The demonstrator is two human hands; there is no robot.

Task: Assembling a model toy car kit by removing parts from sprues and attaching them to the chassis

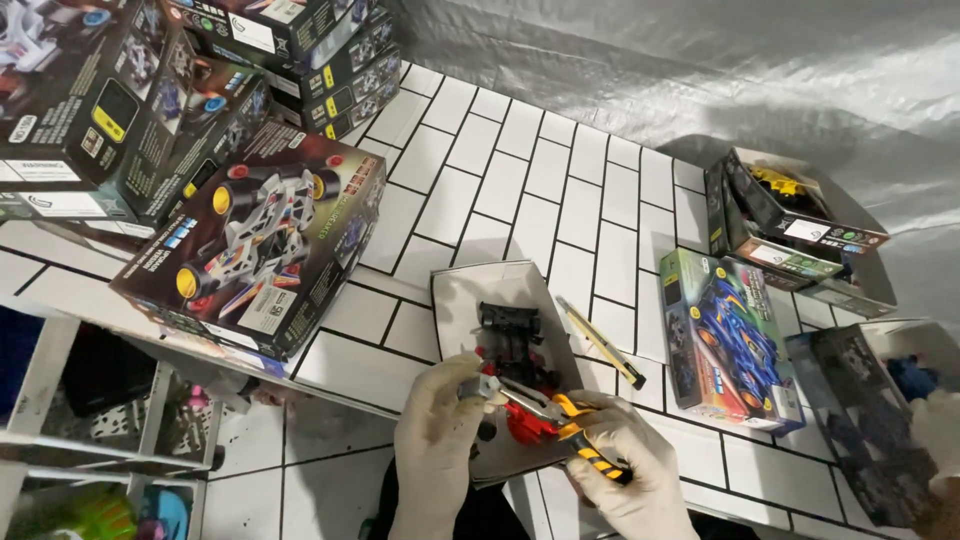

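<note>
Both my hands wear pale gloves. My left hand pinches a small part at the tips of a pair of pliers, just over a red and black toy car chassis. My right hand grips the yellow and black handles of those pliers. The chassis lies in an open white cardboard tray on the white tiled counter. A yellow and black craft knife rests on the tiles just right of the tray.
Dark toy car boxes are stacked at the upper left, one large box lying near the counter edge. A green and blue kit box lies right of the knife. More opened boxes and a dark tray sit at the right. Shelving stands below left.
</note>
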